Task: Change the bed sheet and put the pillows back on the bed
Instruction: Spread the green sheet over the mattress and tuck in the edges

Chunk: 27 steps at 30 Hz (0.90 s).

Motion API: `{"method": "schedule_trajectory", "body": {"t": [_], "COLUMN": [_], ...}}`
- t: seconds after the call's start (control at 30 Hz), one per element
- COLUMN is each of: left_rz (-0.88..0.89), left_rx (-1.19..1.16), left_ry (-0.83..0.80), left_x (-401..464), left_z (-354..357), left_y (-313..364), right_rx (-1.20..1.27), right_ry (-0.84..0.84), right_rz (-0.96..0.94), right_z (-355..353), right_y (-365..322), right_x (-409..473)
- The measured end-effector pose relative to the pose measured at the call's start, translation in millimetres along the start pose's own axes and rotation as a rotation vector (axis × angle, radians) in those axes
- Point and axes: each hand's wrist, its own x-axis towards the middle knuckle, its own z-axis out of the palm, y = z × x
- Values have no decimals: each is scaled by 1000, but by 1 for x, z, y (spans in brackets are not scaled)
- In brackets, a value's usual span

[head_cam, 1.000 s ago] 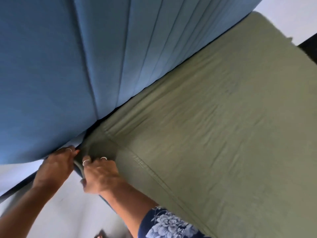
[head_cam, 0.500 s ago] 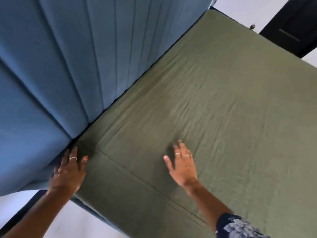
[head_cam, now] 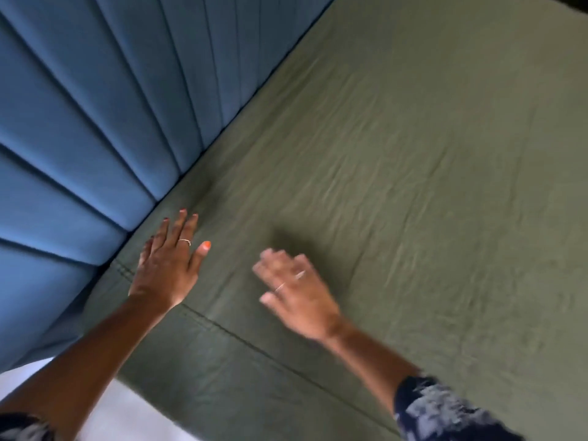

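**Op:** I see the left hand [head_cam: 168,265] flat, fingers straight and slightly spread, lying on the green sheet [head_cam: 397,186] right by the headboard [head_cam: 95,122]. It grips nothing.

**Rev:** And the right?

**Op:** The right hand [head_cam: 299,291] is blurred. Fingers look spread and loose, low over the sheet, farther from the headboard than the left. I can't tell if it touches. No fabric in it.

**Rev:** Progress?

**Op:** I judge the sheet to be on. It covers the mattress up to the headboard, and the seam [head_cam: 254,345] runs along the near edge and over the corner. Light wrinkles fan away from the headboard, so smoothing looks like the current step. No pillows in view, so I count that part as not done.

**Rev:** Edges, room?

**Op:** The headboard rises straight off the sheet line, so no room that way and fingers could jam in the gap. Away from the headboard the sheet lies open with nothing on it. White floor [head_cam: 127,409] shows below the corner nearest the headboard. The far side is cut off, so I can't check the tuck there.
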Motion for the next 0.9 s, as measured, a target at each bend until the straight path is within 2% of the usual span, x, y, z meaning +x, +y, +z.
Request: {"method": "schedule_trajectory", "body": {"t": [0.1, 0.17, 0.23, 0.27, 0.3, 0.43, 0.53, 0.6, 0.67, 0.77, 0.83, 0.9], "left_rz": [17, 29, 76, 105, 119, 86, 17, -21, -46, -82, -92, -89], "left_rx": [20, 30, 61, 78, 89, 98, 18, -8, 36, 91, 107, 113], "left_ry": [-38, -63, -80, -79, -77, -2, 123, 205, 259, 291, 289, 293], "left_x": [16, 29, 49, 60, 75, 124, 151, 159, 162, 162, 162, 162], "left_z": [8, 15, 17, 18, 18, 24, 36, 47, 58, 67, 71, 71], "left_y": [18, 31, 40, 44, 46, 58, 63, 58, 56, 56, 56, 55], "right_rx": [-71, 13, 113, 93, 65, -5, 7, -20, -106, -163, -98, -98], "right_ry": [161, 174, 144, 146, 150, 168, -13, -19, 103, 296, 192, 154], "right_rz": [680, 1106, 1326, 1295, 1165, 402, -106, -244, -107, 473, 774, 859], "right_z": [-34, -55, -62, -60, -51, -7, 4, -4, -11, -30, -39, -38], "right_y": [131, 189, 215, 216, 212, 139, 73, 80, 136, 248, 294, 307], "right_x": [2, 3, 19, 35, 57, 156, 204, 219, 225, 216, 210, 210]}}
